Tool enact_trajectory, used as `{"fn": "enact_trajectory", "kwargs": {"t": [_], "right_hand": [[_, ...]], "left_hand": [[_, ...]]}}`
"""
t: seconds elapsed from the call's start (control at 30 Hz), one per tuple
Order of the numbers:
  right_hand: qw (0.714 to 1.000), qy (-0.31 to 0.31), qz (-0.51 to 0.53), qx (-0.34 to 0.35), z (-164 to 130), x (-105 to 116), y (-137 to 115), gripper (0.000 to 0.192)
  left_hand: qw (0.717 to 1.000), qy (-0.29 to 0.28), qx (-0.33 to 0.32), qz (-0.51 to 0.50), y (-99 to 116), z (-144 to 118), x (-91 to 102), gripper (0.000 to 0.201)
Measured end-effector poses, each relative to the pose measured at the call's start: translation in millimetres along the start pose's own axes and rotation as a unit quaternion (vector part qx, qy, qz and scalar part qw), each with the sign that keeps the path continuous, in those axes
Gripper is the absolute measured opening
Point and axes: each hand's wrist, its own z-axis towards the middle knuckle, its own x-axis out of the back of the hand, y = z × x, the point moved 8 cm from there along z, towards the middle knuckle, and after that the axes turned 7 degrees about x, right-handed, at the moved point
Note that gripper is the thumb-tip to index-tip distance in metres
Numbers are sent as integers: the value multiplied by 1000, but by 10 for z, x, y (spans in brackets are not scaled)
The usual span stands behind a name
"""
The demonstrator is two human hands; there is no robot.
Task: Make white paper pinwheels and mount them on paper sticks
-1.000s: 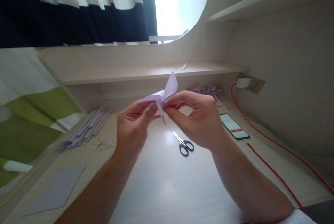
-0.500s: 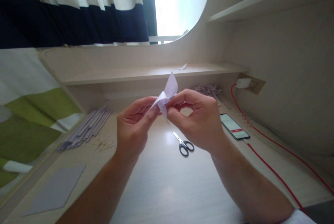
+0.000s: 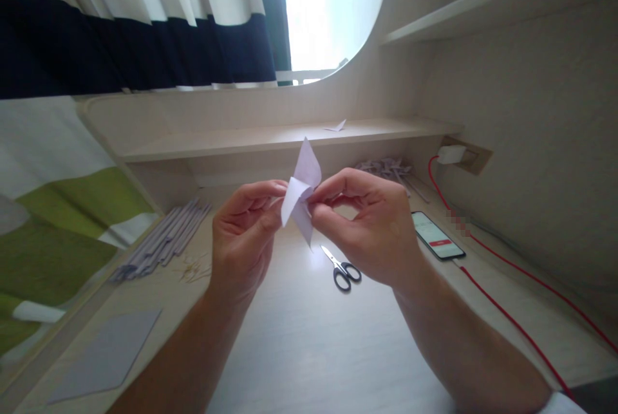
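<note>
A pale lilac paper pinwheel (image 3: 305,166) with curled, pointed blades is held up in front of me, above the desk. At its right side, my right hand (image 3: 367,221) pinches it near the centre between thumb and index finger. My left hand (image 3: 246,234) has its thumb and fingertips closed at the left blade, which partly hides their contact. Below the pinwheel, black-handled scissors (image 3: 344,271) lie closed on the desk.
Rolled paper sticks (image 3: 167,240), thin wooden pieces (image 3: 193,268) and a flat paper sheet (image 3: 109,356) lie left. At right are a phone (image 3: 438,235) and red cable (image 3: 512,320). A paper pile (image 3: 383,168) sits beneath the shelf (image 3: 232,143), which bears folded paper (image 3: 337,126).
The pinwheel has turned, so its blades show more openly and one points downward. My left fingers have shifted slightly left; my right hand keeps its pinch.
</note>
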Motion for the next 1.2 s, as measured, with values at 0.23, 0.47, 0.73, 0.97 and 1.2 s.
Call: {"fn": "enact_trajectory", "kwargs": {"t": [0.23, 0.47, 0.73, 0.97, 1.2], "right_hand": [[1000, 3, 8, -9, -4, -1, 5, 7], [998, -19, 53, -32, -9, -41, 30, 8], [978, -24, 191, -80, 15, -86, 150, 12], [941, -60, 307, -128, 44, -143, 270, 9], [927, -97, 325, -163, 57, -186, 315, 8]], "left_hand": [[999, 29, -9, 45, 24, -19, 39, 15], [997, 39, -16, 69, -6, -14, 87, 19], [993, 15, -23, 115, 0, -7, 54, 22], [983, 28, -44, 174, 195, -90, -22, 21], [972, 16, -98, 212, 417, -178, -124, 24]]}}
